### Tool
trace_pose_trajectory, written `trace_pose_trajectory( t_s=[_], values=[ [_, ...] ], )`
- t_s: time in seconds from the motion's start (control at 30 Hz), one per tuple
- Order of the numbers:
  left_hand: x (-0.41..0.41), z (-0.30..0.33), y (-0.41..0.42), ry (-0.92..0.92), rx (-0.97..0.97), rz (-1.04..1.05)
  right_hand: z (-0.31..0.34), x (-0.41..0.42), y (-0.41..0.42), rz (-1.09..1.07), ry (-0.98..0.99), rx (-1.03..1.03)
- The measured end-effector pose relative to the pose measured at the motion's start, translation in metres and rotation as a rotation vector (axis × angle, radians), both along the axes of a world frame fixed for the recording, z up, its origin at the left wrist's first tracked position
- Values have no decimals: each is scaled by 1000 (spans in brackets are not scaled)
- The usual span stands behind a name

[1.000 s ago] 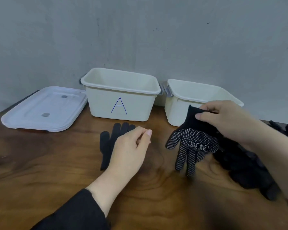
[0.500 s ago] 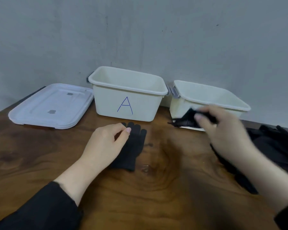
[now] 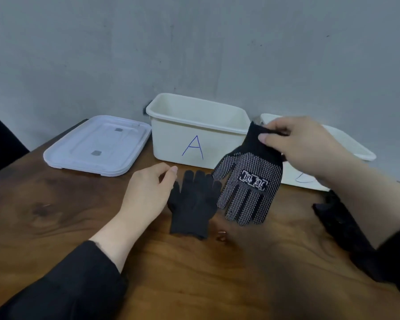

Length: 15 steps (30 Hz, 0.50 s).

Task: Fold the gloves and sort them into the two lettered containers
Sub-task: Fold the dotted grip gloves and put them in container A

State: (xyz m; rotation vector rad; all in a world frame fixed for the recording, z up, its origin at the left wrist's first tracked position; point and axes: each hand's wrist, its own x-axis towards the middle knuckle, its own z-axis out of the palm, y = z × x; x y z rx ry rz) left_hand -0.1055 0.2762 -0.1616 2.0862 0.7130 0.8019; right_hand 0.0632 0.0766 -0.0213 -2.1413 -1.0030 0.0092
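Centre-right of frame, dotted glove (image 3: 249, 183) hangs fingers-down, cuff pinched by right hand (image 3: 303, 144); lay it flat beside plain glove (image 3: 194, 204) on table (image 3: 56, 215) before folding. Left hand (image 3: 148, 192) (fingers loosely curled, holding nothing) could pin it; container A (image 3: 194, 135) sits behind.

A grey wall (image 3: 194, 42) fills the upper half of the view, plaster-like and matt, with faint darker smudges and a few small dark specks toward its right side. Below it stands a wooden table (image 3: 44, 215), dark brown with a strong swirling grain and a knot-like patch near its left edge. The table's back edge meets the wall. Its back left corner shows, with a dark gap (image 3: 0, 144) beyond the left edge. The light is soft and even, casting only weak shadows on the wood
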Motion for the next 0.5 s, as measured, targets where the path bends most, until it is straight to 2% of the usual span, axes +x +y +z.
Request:
trace_pose_trajectory(
  t_s=[0.17,0.23,0.3,0.43,0.5],
  values=[
    [-3,0,5,-90,32,81,12,-12,36,-30,-173,254],
    [-4,2,7,-128,26,117,-7,-32,38,14,-227,267],
    [-3,4,8,-156,10,148,-47,-53,35,96,-186,158],
    [-1,3,10,-178,-1,155,-144,-86,18,360,-179,-274],
    [0,2,10,-154,17,132,-162,-91,12,346,-136,-287]
  ],
)
